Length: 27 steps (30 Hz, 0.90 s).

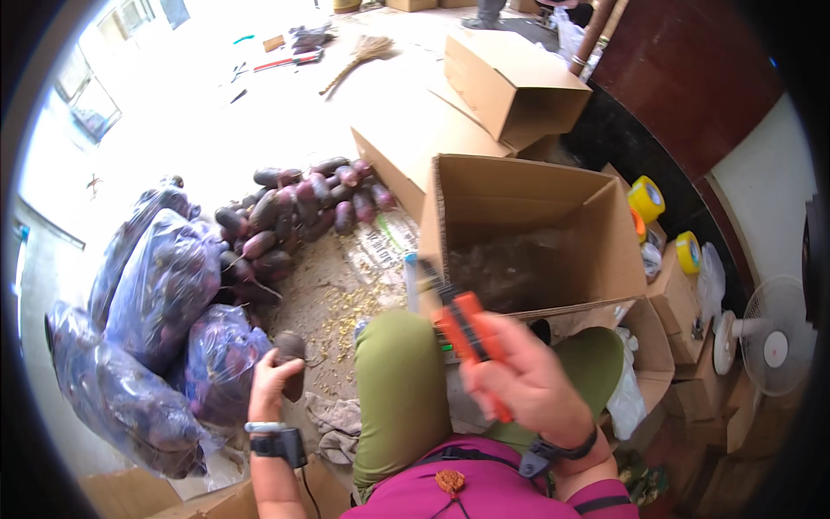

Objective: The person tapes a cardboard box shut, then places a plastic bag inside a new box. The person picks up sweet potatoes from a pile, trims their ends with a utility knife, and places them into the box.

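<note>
My left hand [267,384] grips a dark elongated root vegetable [292,355], probably a purple radish, upright beside the plastic bags. Held in my right hand [528,376] is an orange-and-black handheld tool [472,331], possibly a utility knife. Motion blurs its tip, which is in front of the near left corner of an open cardboard box [538,172]. Clear plastic lines the bottom of that box. Ahead on the left lies a heap of dark purple root vegetables [266,214], some with thin root tails. Yellowish trimmings [343,311] litter the floor between the heap and my knee.
Several bluish plastic bags [162,285] filled with dark vegetables stand at the left. More cardboard boxes [480,84] are beyond the open one. Yellow tape rolls [646,200] and a white fan [776,349] are at the right. A straw broom [363,55] lies farther off.
</note>
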{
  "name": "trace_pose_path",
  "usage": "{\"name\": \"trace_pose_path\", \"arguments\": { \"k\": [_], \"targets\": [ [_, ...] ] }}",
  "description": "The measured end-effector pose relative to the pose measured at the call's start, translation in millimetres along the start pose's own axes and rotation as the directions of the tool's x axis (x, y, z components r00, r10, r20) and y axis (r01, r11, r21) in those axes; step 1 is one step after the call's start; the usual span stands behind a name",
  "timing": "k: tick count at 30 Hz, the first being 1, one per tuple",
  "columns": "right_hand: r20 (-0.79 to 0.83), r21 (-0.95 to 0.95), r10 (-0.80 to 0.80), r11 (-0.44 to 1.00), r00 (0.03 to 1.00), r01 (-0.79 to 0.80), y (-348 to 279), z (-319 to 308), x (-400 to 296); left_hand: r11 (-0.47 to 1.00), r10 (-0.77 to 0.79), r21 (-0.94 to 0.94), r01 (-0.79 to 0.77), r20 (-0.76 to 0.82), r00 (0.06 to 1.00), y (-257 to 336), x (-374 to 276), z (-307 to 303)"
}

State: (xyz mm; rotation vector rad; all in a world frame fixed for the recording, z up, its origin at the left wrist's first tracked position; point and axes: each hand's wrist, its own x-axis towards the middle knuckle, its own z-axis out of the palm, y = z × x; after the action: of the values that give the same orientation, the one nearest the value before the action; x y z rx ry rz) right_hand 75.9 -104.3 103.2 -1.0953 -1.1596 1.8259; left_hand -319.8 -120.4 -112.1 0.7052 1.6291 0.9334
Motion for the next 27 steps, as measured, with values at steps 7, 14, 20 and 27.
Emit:
{"name": "trace_pose_path", "arguments": {
  "k": [7,14,20,27],
  "targets": [
    [-0.803,-0.54,-0.565,0.824,0.186,0.171,1.6,-107.1,-35.2,0.9,0.43,-0.036,-0.435,0.243,0.87,211.5,-65.1,65.3],
    [-0.862,-0.466,-0.48,0.877,0.165,0.115,36.7,-168.8,-31.3,0.824,0.02,0.346,-0.449,0.774,0.632,354.1,-80.6,245.9],
    [-0.884,-0.391,-0.423,0.903,0.198,0.18,37.2,-166.1,-29.8,0.102,-0.551,0.742,-0.663,0.597,0.583,300.2,-17.1,409.7],
    [-0.897,-0.293,-0.352,0.927,0.268,0.236,45.0,-168.6,-40.8,-0.033,-0.631,0.733,-0.68,0.512,0.583,180.8,75.0,480.1]
  ]
}}
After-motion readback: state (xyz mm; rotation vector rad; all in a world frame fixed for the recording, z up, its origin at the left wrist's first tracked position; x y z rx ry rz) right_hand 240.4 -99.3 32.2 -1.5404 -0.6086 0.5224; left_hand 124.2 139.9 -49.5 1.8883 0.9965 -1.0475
